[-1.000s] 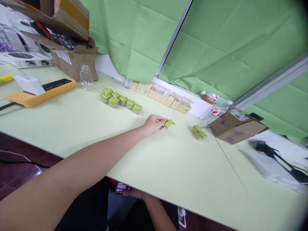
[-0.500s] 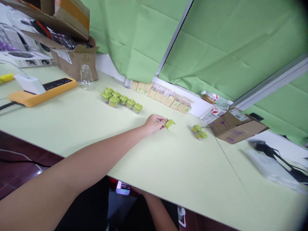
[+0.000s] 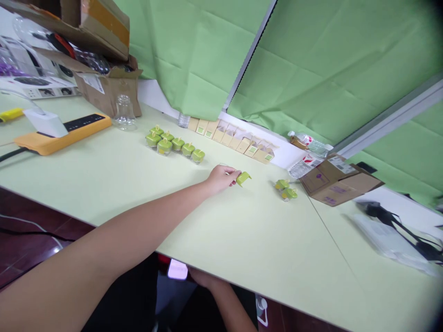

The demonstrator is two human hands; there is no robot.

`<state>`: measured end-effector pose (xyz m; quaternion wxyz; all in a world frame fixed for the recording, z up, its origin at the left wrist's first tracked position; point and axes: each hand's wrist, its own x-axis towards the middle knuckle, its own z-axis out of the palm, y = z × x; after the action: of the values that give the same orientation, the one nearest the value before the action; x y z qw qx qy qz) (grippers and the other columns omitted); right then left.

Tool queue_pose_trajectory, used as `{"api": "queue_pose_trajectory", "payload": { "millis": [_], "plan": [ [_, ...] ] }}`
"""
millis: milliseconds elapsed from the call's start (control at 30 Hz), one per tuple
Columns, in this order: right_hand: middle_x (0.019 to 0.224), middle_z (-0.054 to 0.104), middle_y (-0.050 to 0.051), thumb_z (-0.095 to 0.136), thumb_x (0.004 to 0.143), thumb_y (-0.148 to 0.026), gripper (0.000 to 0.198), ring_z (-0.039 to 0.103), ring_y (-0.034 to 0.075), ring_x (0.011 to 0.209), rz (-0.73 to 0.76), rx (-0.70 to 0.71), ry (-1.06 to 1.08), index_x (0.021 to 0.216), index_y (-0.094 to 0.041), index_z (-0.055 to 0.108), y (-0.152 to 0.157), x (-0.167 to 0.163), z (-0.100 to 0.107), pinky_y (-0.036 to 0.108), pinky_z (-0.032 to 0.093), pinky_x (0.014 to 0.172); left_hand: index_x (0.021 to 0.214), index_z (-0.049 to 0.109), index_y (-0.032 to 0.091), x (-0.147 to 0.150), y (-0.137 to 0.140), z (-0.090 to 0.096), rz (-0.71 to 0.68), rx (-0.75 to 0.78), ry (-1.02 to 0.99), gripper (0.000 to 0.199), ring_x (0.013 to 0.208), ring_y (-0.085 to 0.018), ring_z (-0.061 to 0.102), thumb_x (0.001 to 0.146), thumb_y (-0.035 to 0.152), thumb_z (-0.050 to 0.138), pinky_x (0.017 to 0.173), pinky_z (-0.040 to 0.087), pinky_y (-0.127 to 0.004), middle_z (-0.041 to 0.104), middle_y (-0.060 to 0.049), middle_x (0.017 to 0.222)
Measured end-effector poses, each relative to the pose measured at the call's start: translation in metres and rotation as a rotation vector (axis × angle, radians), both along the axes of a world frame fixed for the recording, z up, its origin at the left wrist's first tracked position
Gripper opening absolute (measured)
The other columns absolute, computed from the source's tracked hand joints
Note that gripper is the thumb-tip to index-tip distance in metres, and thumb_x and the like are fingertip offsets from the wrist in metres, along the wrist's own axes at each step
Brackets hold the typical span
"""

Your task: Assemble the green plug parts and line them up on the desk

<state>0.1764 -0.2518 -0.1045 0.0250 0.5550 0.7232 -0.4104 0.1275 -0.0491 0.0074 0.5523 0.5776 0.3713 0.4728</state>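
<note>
My left hand reaches over the middle of the table, its thumb and fingers pinched on a small green lid. The lid is tilted on its side, with a thin tab or edge sticking out. Below the table's front edge, my right hand is at the side of a phone with a lit screen and seems to grip it; most of its fingers are hidden. To the left stand several small clear containers with green lids. Two more green-lidded containers sit to the right of my left hand.
A row of small cardboard boxes lines the back edge. An orange power strip, a clear jar and an open carton stand left. At right are a cardboard box, plastic bottles and a black cable.
The phone's screen has turned from a dark picture to a pale, bright one. My left hand and the green lid stay almost where they were; the view shifts slightly.
</note>
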Motion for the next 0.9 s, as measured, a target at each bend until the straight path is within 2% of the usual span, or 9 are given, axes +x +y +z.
{"api": "queue_pose_trajectory", "payload": {
  "millis": [100, 200, 300, 433, 533, 600, 700, 800, 900],
  "plan": [
    [0.101, 0.072, 0.002, 0.062, 0.082, -0.036, 0.026, 0.068, 0.028, 0.091, 0.066, -0.182, -0.089, 0.105, -0.027, 0.072, -0.031, -0.004, 0.022, 0.037, 0.054, 0.077, 0.084, 0.076, 0.013, 0.0, 0.0, -0.001, -0.005, 0.022, 0.008, 0.028, 0.061, -0.01, 0.062, 0.085, 0.038, 0.064, 0.059, 0.051, -0.021, 0.07, -0.005, 0.073],
    [0.098, 0.073, -0.001, 0.068, 0.074, -0.039, 0.025, 0.068, 0.025, 0.088, 0.303, -0.254, 0.028, 0.096, -0.03, 0.075, -0.051, -0.013, 0.058, 0.031, 0.051, 0.075, 0.083, 0.076, 0.013, -0.001, -0.002, 0.0, -0.003, 0.047, 0.034, 0.029, 0.059, -0.01, 0.061, 0.085, 0.039, 0.063, 0.058, 0.049, -0.021, 0.068, -0.004, 0.068],
    [0.097, 0.072, 0.001, 0.055, 0.083, -0.029, 0.023, 0.066, 0.021, 0.087, 0.246, -0.09, 0.032, 0.097, -0.027, 0.073, -0.052, -0.016, 0.104, 0.029, 0.049, 0.076, 0.08, 0.076, 0.013, -0.002, -0.004, 0.002, 0.007, 0.05, 0.046, 0.028, 0.059, -0.011, 0.061, 0.085, 0.037, 0.062, 0.059, 0.048, -0.021, 0.066, -0.003, 0.065],
    [0.089, 0.07, 0.001, 0.062, 0.087, -0.036, 0.017, 0.062, 0.014, 0.08, 0.405, -0.056, 0.295, 0.084, -0.022, 0.071, -0.042, 0.005, 0.178, 0.023, 0.046, 0.073, 0.08, 0.076, 0.012, -0.002, -0.006, 0.004, -0.011, 0.054, 0.042, 0.029, 0.059, -0.011, 0.061, 0.086, 0.037, 0.062, 0.06, 0.048, -0.022, 0.065, -0.002, 0.062],
    [0.089, 0.068, 0.004, 0.061, 0.091, -0.035, 0.016, 0.06, 0.014, 0.078, 0.091, 0.244, 0.431, 0.096, -0.021, 0.068, -0.014, 0.037, 0.23, 0.025, 0.048, 0.074, 0.078, 0.074, 0.012, -0.002, -0.007, 0.005, -0.016, 0.042, 0.044, 0.026, 0.057, -0.011, 0.06, 0.086, 0.034, 0.062, 0.059, 0.048, -0.022, 0.065, -0.003, 0.062],
    [0.084, 0.066, 0.003, 0.064, 0.089, -0.036, 0.017, 0.056, 0.013, 0.069, -0.112, 0.445, 0.504, 0.092, -0.021, 0.069, 0.022, 0.063, 0.248, 0.025, 0.048, 0.065, 0.075, 0.073, 0.012, -0.002, -0.009, 0.008, -0.008, 0.012, 0.027, 0.024, 0.056, -0.01, 0.059, 0.087, 0.031, 0.063, 0.058, 0.048, -0.022, 0.065, -0.002, 0.062],
    [0.087, 0.065, 0.003, 0.07, 0.083, -0.037, 0.026, 0.059, 0.014, 0.073, -0.383, 0.604, 0.668, 0.105, -0.022, 0.07, 0.086, 0.098, 0.242, 0.03, 0.053, 0.072, 0.074, 0.071, 0.012, -0.005, -0.012, 0.013, 0.002, -0.042, -0.036, 0.023, 0.056, -0.01, 0.059, 0.088, 0.029, 0.063, 0.06, 0.049, -0.022, 0.064, -0.002, 0.062],
    [0.094, 0.064, 0.003, 0.07, 0.078, -0.033, 0.026, 0.063, 0.018, 0.092, -0.587, 0.629, 0.965, 0.101, -0.023, 0.072, 0.138, 0.12, 0.204, 0.038, 0.055, 0.09, 0.074, 0.07, 0.011, -0.007, -0.01, 0.016, 0.013, -0.109, -0.103, 0.021, 0.057, -0.01, 0.061, 0.088, 0.027, 0.064, 0.063, 0.051, -0.024, 0.065, -0.003, 0.063],
    [0.091, 0.063, 0.0, 0.079, 0.064, -0.027, 0.036, 0.064, 0.017, 0.092, -0.73, 0.58, 1.075, 0.099, -0.024, 0.07, 0.158, 0.126, 0.165, 0.043, 0.053, 0.099, 0.078, 0.07, 0.011, -0.006, -0.005, 0.015, 0.023, -0.128, -0.149, 0.019, 0.059, -0.011, 0.062, 0.088, 0.026, 0.064, 0.065, 0.054, -0.026, 0.067, -0.004, 0.069]
  ]
}}
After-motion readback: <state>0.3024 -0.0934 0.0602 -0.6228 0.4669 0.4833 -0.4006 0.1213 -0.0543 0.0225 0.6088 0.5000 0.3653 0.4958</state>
